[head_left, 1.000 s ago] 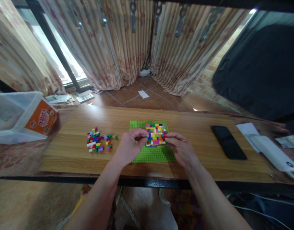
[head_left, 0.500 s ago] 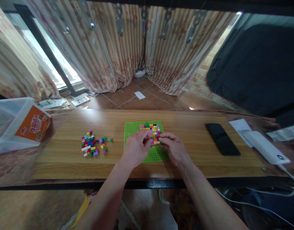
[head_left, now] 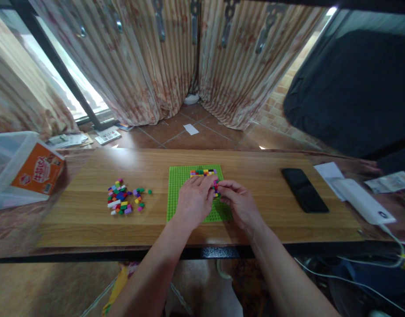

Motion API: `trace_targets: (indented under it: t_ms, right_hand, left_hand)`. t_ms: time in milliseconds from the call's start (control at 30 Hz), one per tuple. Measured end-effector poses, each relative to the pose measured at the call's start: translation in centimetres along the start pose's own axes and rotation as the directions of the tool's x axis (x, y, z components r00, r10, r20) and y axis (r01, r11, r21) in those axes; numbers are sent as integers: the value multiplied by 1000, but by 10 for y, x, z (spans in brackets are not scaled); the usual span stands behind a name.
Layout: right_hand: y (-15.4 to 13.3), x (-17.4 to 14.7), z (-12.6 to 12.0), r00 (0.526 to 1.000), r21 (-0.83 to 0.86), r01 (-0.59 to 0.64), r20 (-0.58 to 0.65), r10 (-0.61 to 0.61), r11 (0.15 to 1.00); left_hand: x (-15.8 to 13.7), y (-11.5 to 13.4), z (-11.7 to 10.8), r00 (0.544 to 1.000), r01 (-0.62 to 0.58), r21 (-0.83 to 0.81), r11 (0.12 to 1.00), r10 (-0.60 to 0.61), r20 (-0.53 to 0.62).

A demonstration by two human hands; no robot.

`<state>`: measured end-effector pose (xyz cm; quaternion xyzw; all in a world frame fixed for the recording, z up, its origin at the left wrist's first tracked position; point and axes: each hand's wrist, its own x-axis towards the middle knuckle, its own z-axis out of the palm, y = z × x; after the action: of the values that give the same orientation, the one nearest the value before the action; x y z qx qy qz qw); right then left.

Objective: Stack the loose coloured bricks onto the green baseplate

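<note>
A green studded baseplate (head_left: 174, 189) lies on the wooden table with a patchwork of small colourful toy bricks (head_left: 202, 172) built on it. My left hand (head_left: 195, 199) reaches over that patchwork, its fingers bent and close together; the fingertips and anything in them are hidden. From the right, my right hand (head_left: 239, 203) pinches thumb and forefinger at the patchwork's right edge, where a tiny reddish brick shows by the fingertips. Both hands' fingertips nearly meet, and they cover much of the patchwork.
Loose bricks (head_left: 119, 197) lie scattered on the table's left part. A black phone (head_left: 304, 190) rests at the right, near a white device (head_left: 367, 202) with a cable. Beyond the left edge stands a clear plastic box (head_left: 11, 154) with an orange label (head_left: 39, 169).
My left hand has shifted right and tipped over the bricks, hiding more of them. My right hand stays pinched at their right edge. The whole view has shifted slightly.
</note>
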<state>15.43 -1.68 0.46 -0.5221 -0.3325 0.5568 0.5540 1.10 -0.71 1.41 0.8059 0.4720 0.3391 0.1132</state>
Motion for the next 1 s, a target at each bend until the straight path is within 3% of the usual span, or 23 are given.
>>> trace_targets:
  t_ms: [167, 1000]
  right_hand:
    - [-3, 0, 6, 994, -83, 109, -12, -110, 991]
    - [-1, 7, 2, 981, -407, 157, -41, -189, 900]
  left_hand:
    - [1, 2, 0, 999, 43, 9, 999, -43, 7]
    - [-4, 4, 2, 1000, 9, 16, 1000, -9, 15]
